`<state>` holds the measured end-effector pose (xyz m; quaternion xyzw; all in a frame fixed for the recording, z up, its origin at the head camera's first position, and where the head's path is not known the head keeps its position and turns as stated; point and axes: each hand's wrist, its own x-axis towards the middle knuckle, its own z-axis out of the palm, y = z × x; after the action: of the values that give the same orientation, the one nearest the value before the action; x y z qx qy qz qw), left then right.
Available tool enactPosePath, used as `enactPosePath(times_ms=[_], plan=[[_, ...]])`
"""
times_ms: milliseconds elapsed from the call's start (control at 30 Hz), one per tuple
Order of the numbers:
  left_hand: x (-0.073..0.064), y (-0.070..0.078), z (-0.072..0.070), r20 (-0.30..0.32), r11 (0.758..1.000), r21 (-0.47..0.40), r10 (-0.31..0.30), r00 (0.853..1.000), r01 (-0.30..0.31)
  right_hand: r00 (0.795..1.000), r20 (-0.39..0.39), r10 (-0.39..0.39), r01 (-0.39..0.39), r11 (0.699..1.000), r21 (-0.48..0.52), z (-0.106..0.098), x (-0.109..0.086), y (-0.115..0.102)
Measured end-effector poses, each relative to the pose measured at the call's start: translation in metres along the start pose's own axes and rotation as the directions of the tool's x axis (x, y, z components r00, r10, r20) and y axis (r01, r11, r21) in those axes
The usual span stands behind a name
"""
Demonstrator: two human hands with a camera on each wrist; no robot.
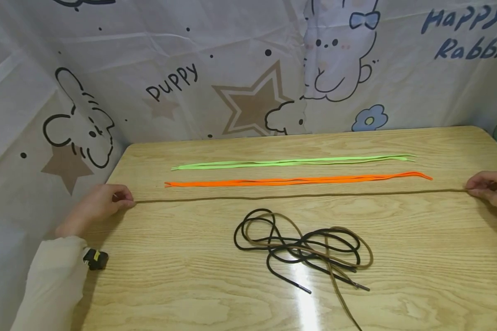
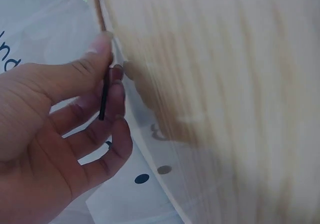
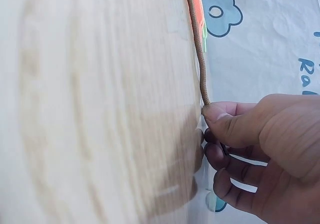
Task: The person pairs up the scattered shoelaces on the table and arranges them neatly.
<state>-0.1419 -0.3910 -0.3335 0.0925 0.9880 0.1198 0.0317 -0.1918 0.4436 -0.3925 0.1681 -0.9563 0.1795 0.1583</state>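
Observation:
A brown round shoelace is stretched nearly straight across the table, just in front of a flat orange shoelace. My left hand pinches its left end between thumb and forefinger; in the left wrist view the dark tip pokes out below the thumb. At the far right my right hand pinches the other end, and the right wrist view shows the woven brown cord running up from those fingertips. Behind the orange one lies a folded lime-green shoelace.
Nearer the front, black shoelaces lie loosely looped and tangled with another brown shoelace, which trails to the lower frame edge. The wooden table ends at a printed cloth backdrop behind and to the left.

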Motion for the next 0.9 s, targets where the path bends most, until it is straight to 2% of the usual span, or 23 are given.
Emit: enactPosePath(times_ms=[367, 600, 900], plan=[[-0.0017, 0.0, 0.0017, -0.037, 1.0, 0.004, 0.003, 0.999, -0.003, 1.0, -0.015, 0.019, -0.018, 1.0, 0.022, -0.0025, 0.0025, -0.0047], [-0.003, -0.0017, 0.0025, -0.028, 1.0, -0.007, -0.014, 1.0, 0.014, 1.0, -0.023, -0.018, 0.019, 0.999, 0.029, -0.0027, 0.0021, -0.0026], [-0.0078, -0.0012, 0.0012, -0.03, 0.999, -0.031, -0.019, 0.999, 0.018, 1.0, -0.017, -0.003, 0.004, 0.998, 0.059, -0.0028, 0.0017, 0.0003]])
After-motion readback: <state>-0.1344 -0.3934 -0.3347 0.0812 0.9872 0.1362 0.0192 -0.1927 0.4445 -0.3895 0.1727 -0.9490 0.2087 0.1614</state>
